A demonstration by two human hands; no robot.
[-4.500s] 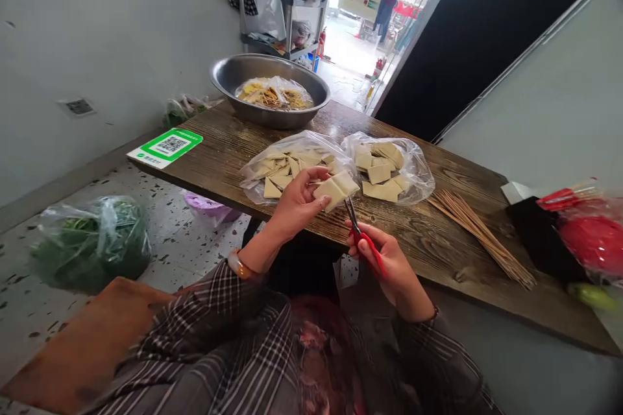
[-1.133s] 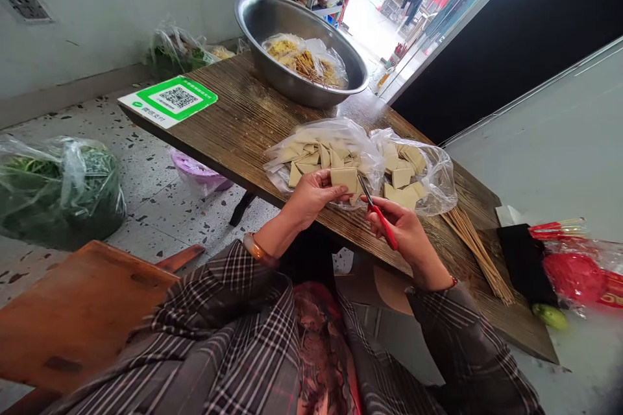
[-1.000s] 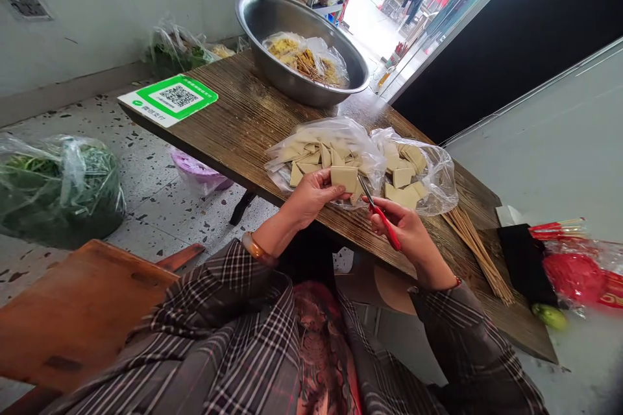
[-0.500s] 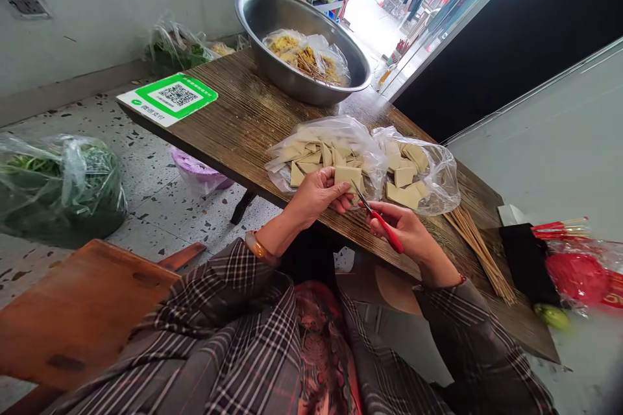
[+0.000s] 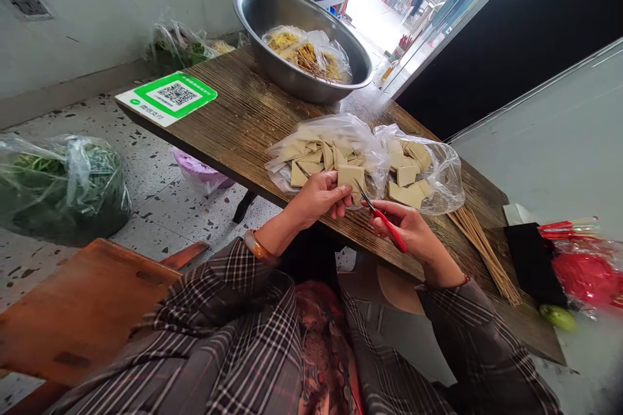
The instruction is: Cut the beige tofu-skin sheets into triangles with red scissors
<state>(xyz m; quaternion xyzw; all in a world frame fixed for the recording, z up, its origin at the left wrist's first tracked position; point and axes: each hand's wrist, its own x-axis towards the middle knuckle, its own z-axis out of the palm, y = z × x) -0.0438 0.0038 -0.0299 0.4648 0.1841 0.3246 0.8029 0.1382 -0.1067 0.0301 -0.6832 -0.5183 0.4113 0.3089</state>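
Pinched between thumb and fingers of my left hand is a flat beige square of tofu sheet, held upright over the table's near edge. My right hand is closed around red-handled scissors, whose blades point up and left and meet the lower right part of the square. How far the blades are apart I cannot tell. Just behind my hands lies an open clear plastic bag of similar cut pieces. A second bag to its right holds more of them.
A large steel basin with bagged yellow food stands at the back of the wooden table. A payment-code card lies at the left corner. Bamboo skewers lie at the right. Bagged greens and a wooden stool are at the left.
Almost everything keeps its place; the view has shifted slightly. The scissors still meet the square in my left hand.
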